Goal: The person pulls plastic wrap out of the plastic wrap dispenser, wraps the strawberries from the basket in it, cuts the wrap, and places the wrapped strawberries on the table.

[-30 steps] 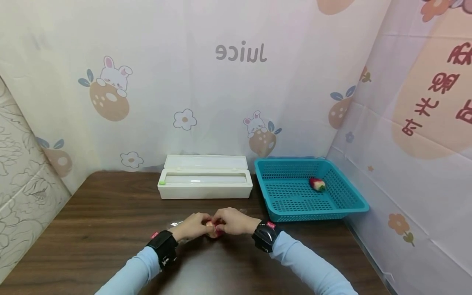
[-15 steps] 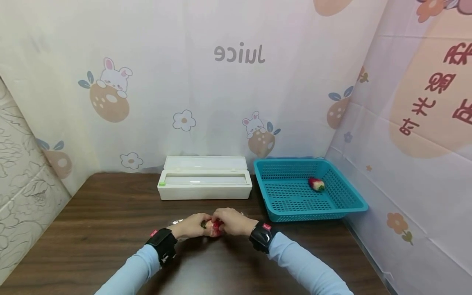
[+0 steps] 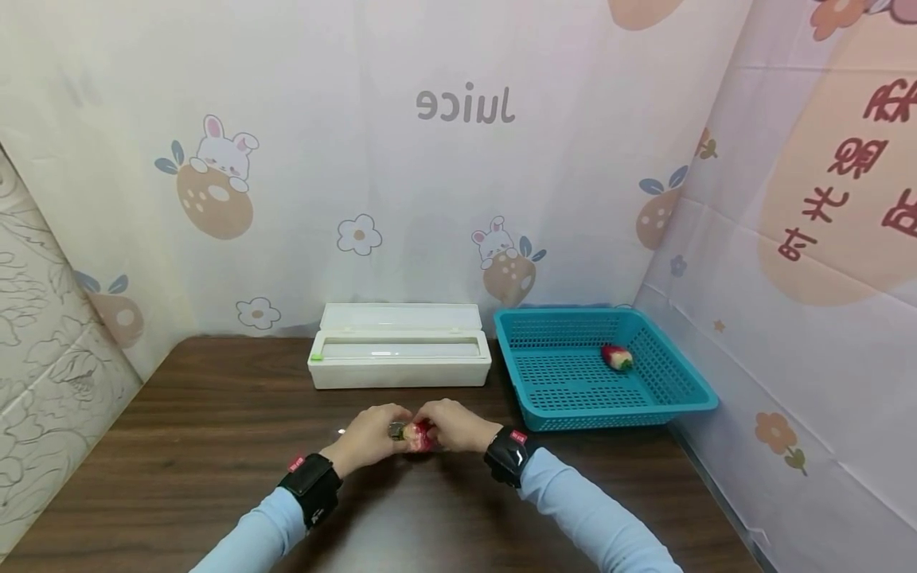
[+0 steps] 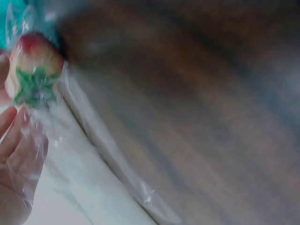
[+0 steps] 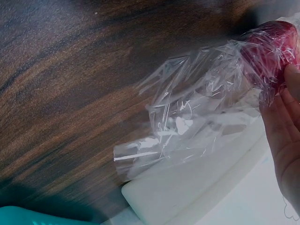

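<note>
Between my two hands is a large strawberry (image 3: 418, 436), pale near the leaves and red at the tip, wrapped in clear cling film (image 5: 192, 108). My left hand (image 3: 368, 436) holds its leafy end, which points left; in the left wrist view film lies across those fingers (image 4: 16, 136). With thumb and fingers my right hand (image 3: 456, 426) pinches the wrapped red tip (image 5: 269, 51). Loose, crumpled film spreads out beyond the tip in the right wrist view. The fingers' far sides are hidden in the head view.
Behind my hands stands a white cling film dispenser (image 3: 399, 374), its lid raised. A teal basket (image 3: 530, 398) at the right holds another strawberry (image 3: 616, 357). Printed cloth walls (image 3: 430, 175) bound the dark wooden table (image 3: 179, 446) at back and right.
The strawberry has turned within my hands, its leafy end now showing on the left and its red tip on the right. Both hands have shifted slightly away from me.
</note>
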